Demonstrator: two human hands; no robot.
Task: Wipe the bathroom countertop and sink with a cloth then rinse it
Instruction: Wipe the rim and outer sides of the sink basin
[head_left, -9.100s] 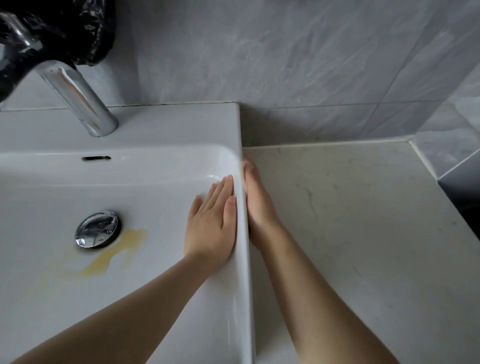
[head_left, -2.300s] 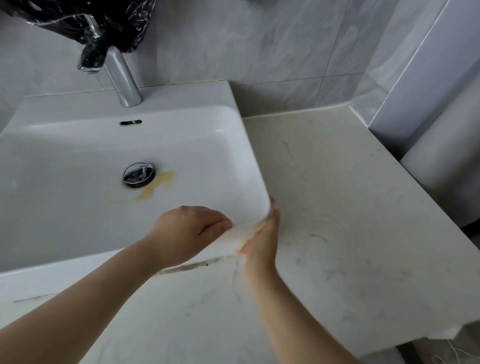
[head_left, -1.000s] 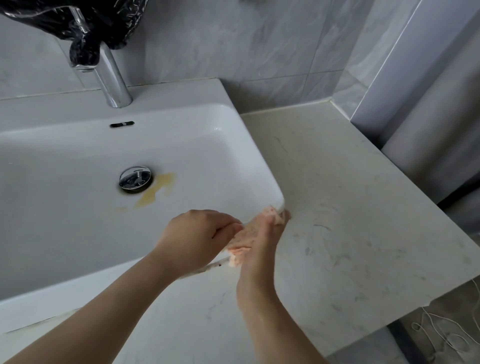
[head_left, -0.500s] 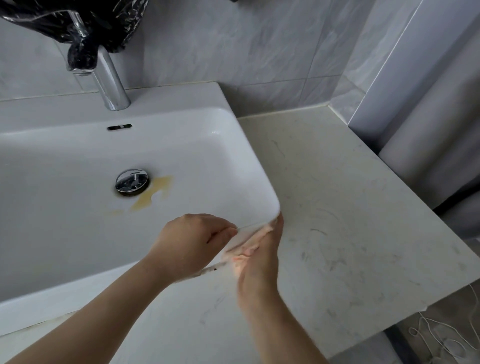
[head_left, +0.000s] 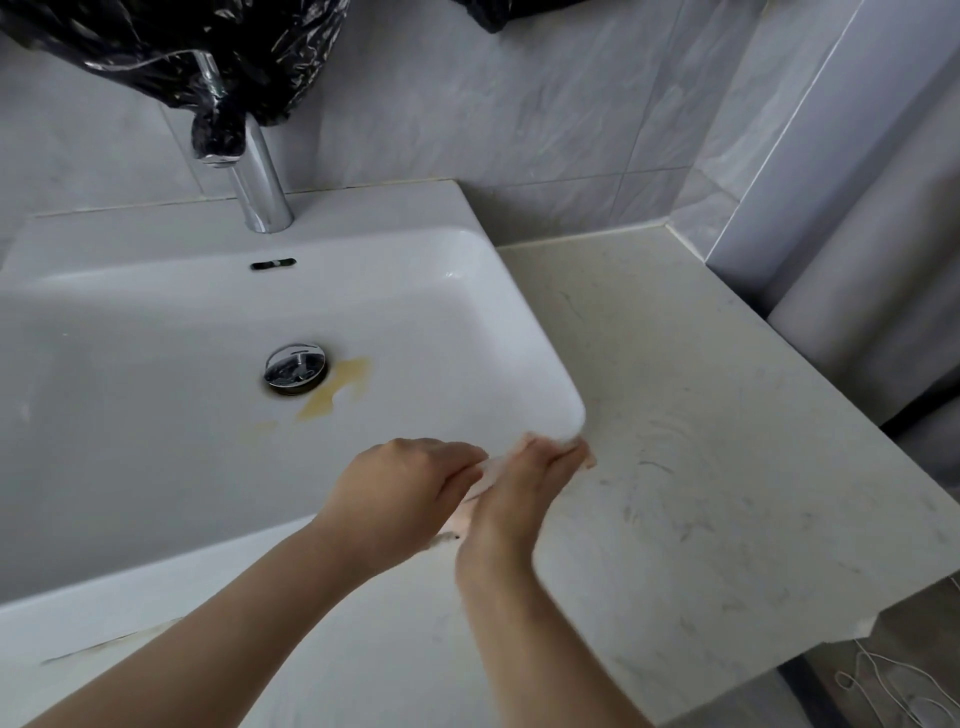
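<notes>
The white sink (head_left: 156, 291) has a yellow stain beside its chrome drain (head_left: 296, 368). My left hand (head_left: 400, 499) lies over the sink's front rim near the right corner, fingers curled round the rim and thumb along its top. My right hand (head_left: 519, 493) stands edge-on against the sink's outer wall, with straight fingers reaching the rounded corner. A pale pink patch (head_left: 524, 441) shows at the right fingertips; I cannot tell whether it is a cloth or a reflection. The beige countertop (head_left: 701, 467) lies to the right.
A chrome tap (head_left: 260, 176) stands at the back of the sink, its top wrapped in black plastic (head_left: 182, 47). Grey tiled walls close the back and right. The countertop's front edge (head_left: 779, 660) drops to the floor, where thin white cords (head_left: 893, 691) lie.
Both hands have shifted slightly right along the sink's front rim, and the right fingertips now reach the corner. The view has tilted a little, showing more of the tap.
</notes>
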